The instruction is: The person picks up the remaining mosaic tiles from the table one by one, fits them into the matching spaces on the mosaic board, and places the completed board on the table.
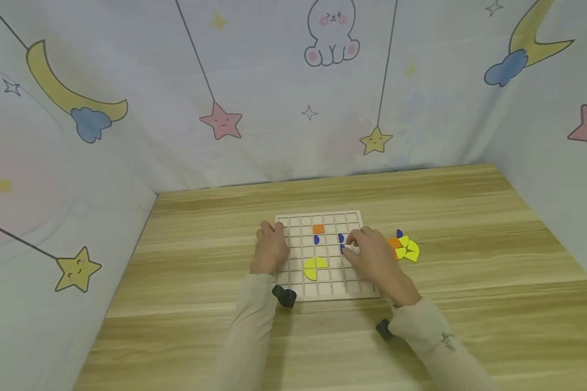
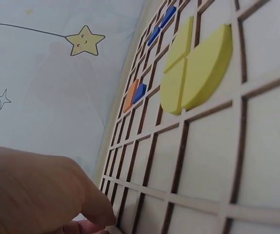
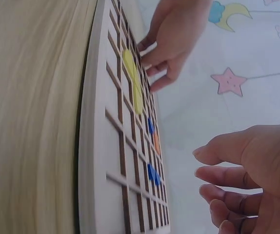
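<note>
Sleeves angled inward, right hand loosely spread over grid board, left hand splayed at its edge.

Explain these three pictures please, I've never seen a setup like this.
There's no machine here, just a person's bare hands. The wide picture comes from a camera on the head; the other two, from cameras on the left and right wrists. On the table lies a pale grid board holding yellow pieces, blue pieces and an orange square. More loose pieces lie to its right. The left hand touches the board's left edge; whether it grips it is hard to tell. The right hand is over the board's right side, near two of the blue pieces, and seems to hold nothing.
</note>
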{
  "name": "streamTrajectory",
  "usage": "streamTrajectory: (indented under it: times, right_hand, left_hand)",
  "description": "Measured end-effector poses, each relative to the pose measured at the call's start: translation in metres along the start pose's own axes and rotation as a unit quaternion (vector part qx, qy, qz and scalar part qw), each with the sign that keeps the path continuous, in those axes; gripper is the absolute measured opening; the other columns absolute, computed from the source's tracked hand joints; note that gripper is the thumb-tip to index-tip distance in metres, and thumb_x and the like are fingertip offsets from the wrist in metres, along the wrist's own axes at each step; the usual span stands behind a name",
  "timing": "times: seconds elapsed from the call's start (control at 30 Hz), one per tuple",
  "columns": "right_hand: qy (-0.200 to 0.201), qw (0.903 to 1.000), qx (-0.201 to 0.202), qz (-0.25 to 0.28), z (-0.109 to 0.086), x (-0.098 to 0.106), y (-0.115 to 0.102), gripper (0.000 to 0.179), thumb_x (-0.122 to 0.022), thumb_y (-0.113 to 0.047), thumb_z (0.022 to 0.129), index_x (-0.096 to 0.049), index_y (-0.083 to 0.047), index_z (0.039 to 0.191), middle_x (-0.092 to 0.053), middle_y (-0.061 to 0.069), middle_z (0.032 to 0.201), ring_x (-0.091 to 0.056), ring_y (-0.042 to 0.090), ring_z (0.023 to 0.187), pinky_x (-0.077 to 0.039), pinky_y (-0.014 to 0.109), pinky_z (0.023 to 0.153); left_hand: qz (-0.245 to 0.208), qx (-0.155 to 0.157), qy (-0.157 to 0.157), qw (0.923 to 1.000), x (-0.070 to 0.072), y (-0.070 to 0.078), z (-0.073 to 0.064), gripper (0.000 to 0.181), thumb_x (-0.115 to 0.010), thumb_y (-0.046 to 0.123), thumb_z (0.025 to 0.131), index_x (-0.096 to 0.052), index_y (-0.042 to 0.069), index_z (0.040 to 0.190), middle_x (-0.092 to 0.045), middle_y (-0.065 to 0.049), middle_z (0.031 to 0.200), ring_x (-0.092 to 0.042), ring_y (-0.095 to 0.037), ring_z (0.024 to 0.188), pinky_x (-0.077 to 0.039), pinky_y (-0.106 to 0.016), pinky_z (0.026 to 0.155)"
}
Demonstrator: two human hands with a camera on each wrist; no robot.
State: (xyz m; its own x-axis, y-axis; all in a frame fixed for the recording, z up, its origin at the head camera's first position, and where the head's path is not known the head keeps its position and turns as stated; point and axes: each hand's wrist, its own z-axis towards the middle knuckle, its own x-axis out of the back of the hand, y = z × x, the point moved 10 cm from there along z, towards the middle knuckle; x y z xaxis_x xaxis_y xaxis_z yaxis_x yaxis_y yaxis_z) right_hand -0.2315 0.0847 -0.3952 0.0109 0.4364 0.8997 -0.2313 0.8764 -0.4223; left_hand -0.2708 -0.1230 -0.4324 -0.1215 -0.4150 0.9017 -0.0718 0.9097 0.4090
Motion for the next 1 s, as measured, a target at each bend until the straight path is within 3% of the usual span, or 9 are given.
streamTrajectory:
  times: [0.4, 0.63, 0.77, 1.0]
  right_hand:
    - [0.026, 0.9979, -0.046, 0.038, -0.006, 0.027, 0.074, 0.022, -0.063, -0.018, 0.088, -0.064, -0.001, 0.102, -0.061, 0.017, 0.097, -0.057, 0.033, 0.089, -0.047, 0.046, 0.075]
    - [-0.017, 0.9959, -0.085, 0.026, -0.013, 0.032, 0.119, 0.032, -0.063, -0.014, 0.089, -0.059, 0.007, 0.113, -0.057, 0.027, 0.105, -0.057, 0.041, 0.095, -0.047, 0.051, 0.077]
    - [-0.035, 0.9942, -0.1, 0.02, -0.015, 0.03, 0.133, 0.035, -0.061, -0.016, 0.09, -0.059, 0.007, 0.116, -0.057, 0.029, 0.108, -0.056, 0.042, 0.097, -0.046, 0.052, 0.079]
    - [-0.041, 0.9945, -0.096, 0.007, -0.01, 0.03, 0.136, 0.035, -0.063, -0.019, 0.09, -0.061, 0.004, 0.116, -0.059, 0.027, 0.105, -0.057, 0.04, 0.093, -0.045, 0.05, 0.076]
  left_hand:
    - [-0.001, 0.004, -0.005, 1.0, -0.001, -0.001, -0.001, 0.037, -0.047, 0.006, 0.095, -0.041, 0.002, 0.131, -0.033, -0.019, 0.124, -0.037, -0.034, 0.111, -0.044, -0.042, 0.086]
    - [-0.006, -0.001, -0.003, 1.0, -0.001, -0.001, 0.0, 0.038, -0.048, 0.006, 0.094, -0.041, 0.002, 0.132, -0.033, -0.02, 0.125, -0.037, -0.034, 0.11, -0.043, -0.043, 0.086]
    - [-0.005, -0.002, -0.004, 1.0, -0.001, -0.001, 0.0, 0.039, -0.047, 0.006, 0.095, -0.04, 0.002, 0.133, -0.032, -0.02, 0.124, -0.036, -0.034, 0.11, -0.043, -0.042, 0.085]
    - [-0.008, -0.004, -0.004, 0.9999, 0.001, -0.001, 0.0, 0.039, -0.047, 0.006, 0.095, -0.041, 0.002, 0.133, -0.032, -0.021, 0.126, -0.036, -0.036, 0.111, -0.043, -0.043, 0.087]
